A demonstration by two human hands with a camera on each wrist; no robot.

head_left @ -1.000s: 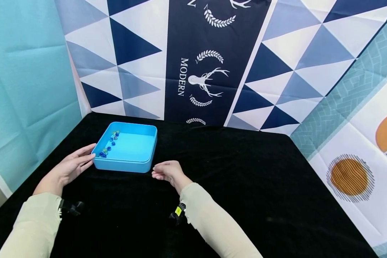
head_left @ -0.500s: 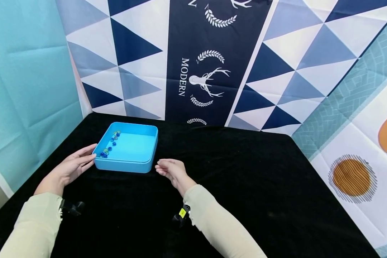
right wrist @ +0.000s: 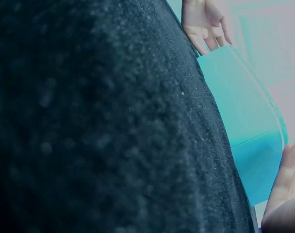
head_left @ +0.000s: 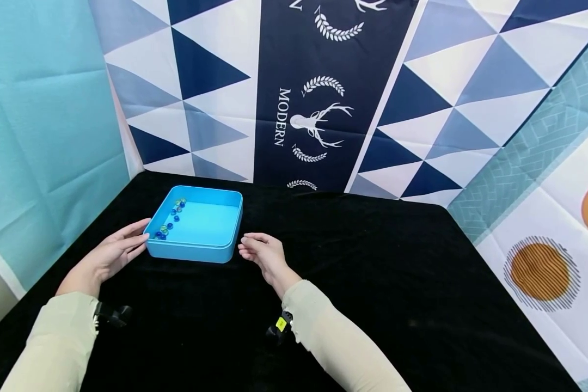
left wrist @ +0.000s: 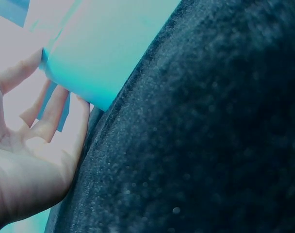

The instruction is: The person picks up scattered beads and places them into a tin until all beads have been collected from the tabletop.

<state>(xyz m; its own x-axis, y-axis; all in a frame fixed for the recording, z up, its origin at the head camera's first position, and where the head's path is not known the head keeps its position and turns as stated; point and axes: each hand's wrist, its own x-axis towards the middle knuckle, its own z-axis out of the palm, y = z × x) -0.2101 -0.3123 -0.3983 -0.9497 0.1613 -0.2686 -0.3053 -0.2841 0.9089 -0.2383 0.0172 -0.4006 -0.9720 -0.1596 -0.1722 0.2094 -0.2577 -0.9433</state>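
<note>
A light blue square box (head_left: 191,251) stands without a lid on the black cloth. Several small glass marbles (head_left: 170,226), some deep blue and some clear with yellow, lie along its left inner wall. My left hand (head_left: 110,255) rests its outstretched fingers against the box's left front corner; in the left wrist view the thumb tip (left wrist: 38,58) is at the rim and the other fingertips are lower on the side. Beside the right front corner is my right hand (head_left: 267,256), its fingers loosely bent and the thumb close to the index finger. No object shows in it.
Black cloth (head_left: 372,283) covers the table. A patterned curtain (head_left: 215,81) with triangles and a deer print hangs behind, and a pale blue cloth (head_left: 44,109) hangs at the left. Dark wrist cameras (head_left: 112,314) are strapped over both sleeves.
My right hand has shifted a little right and back, from the box's front corner to beside its right side. My left hand stays at the box. The whole view slides slightly right.
</note>
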